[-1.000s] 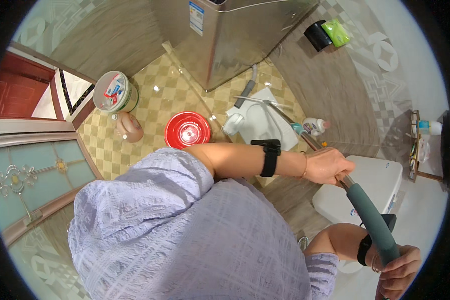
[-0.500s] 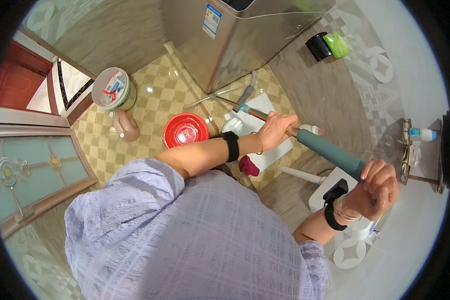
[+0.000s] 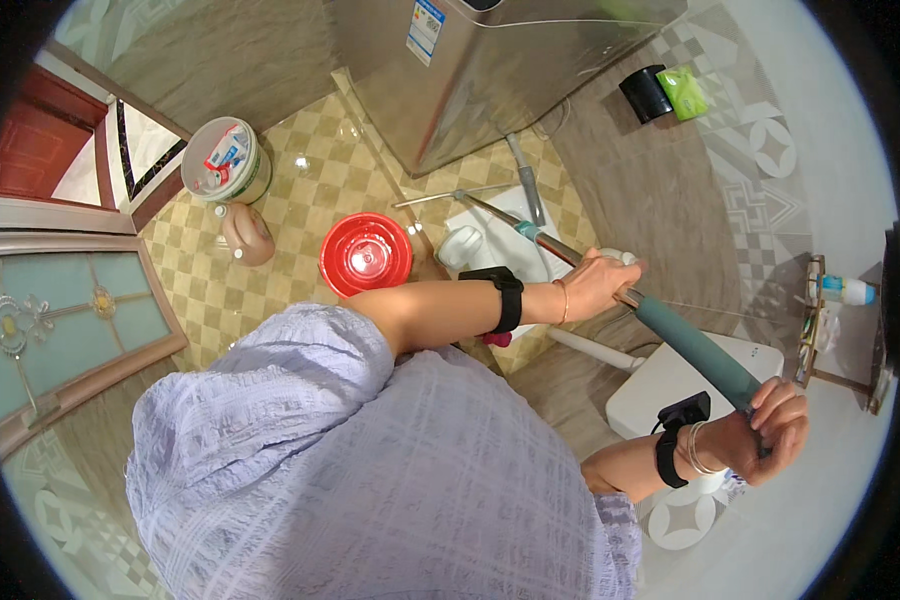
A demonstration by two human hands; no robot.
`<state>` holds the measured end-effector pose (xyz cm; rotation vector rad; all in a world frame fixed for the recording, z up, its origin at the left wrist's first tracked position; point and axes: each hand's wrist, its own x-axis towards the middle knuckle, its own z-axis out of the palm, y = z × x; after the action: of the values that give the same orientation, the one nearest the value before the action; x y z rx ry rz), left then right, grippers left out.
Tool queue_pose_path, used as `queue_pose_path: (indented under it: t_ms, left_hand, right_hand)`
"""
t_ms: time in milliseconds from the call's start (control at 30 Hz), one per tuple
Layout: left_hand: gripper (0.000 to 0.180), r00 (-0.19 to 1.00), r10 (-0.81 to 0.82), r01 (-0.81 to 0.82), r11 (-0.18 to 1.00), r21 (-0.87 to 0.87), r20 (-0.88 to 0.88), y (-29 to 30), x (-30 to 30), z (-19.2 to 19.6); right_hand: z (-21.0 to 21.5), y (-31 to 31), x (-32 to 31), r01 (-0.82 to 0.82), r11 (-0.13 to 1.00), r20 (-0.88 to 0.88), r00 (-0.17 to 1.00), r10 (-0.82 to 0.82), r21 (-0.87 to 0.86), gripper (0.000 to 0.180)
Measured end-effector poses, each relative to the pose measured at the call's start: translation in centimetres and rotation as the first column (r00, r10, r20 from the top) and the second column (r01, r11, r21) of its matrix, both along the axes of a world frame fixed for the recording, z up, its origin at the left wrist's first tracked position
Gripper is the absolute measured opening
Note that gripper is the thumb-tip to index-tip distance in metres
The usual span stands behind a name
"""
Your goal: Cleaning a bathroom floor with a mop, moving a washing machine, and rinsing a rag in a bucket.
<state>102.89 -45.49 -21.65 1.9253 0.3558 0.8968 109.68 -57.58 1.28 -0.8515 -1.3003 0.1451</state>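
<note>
Both of my hands are on a long-handled floor squeegee point(image 3: 550, 243) that slopes from the right down to the tiled floor. My left hand point(image 3: 600, 284) is closed round the metal pole just below the teal grip. My right hand point(image 3: 773, 432) wraps the upper end of that grip. A thin metal crossbar point(image 3: 425, 199) at the pole's far end lies low over the floor, beside the tall metallic appliance point(image 3: 450, 110). Below the pole is a white slab-like fixture point(image 3: 490, 212), partly hidden by my left arm. A red basin point(image 3: 366, 225) stands left of it.
A bucket with packages point(image 3: 255, 180) and a tan plastic jug point(image 3: 247, 236) stand at the left. A grey hose point(image 3: 527, 180) lies near the appliance. A white cistern point(image 3: 640, 395) and a small shelf point(image 3: 810, 320) are at the right. A magenta cloth point(image 3: 497, 340) shows under my arm.
My left hand has moved right and slightly down, and my right hand a little down, with the squeegee. Its crossbar has shifted right. The view has shifted slightly.
</note>
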Motion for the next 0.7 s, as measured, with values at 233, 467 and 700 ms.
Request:
queue_pose_path:
  t_ms: [233, 467, 700]
  left_hand:
    - [0.021, 0.984, 0.177, -0.178, 0.982, 0.068, 0.015, 3.2, -0.2, -3.4]
    - [0.019, 0.995, 0.098, -0.095, 0.992, 0.08, -0.027, 2.3, 1.9, -6.2]
    - [0.023, 0.987, -0.162, 0.162, 0.987, 0.022, 0.009, -2.6, 4.2, -2.7]
  right_hand:
    - [-4.2, 2.4, 0.8, -0.027, 1.0, 0.0, 1.0, 0.027, -0.011, 0.026]
    - [-5.9, 0.6, 2.5, -0.012, 0.996, -0.041, 0.999, 0.008, -0.093, 0.027]
    - [-1.3, -3.5, 0.3, 0.181, 0.968, 0.058, 0.983, -0.174, -0.174, 0.026]
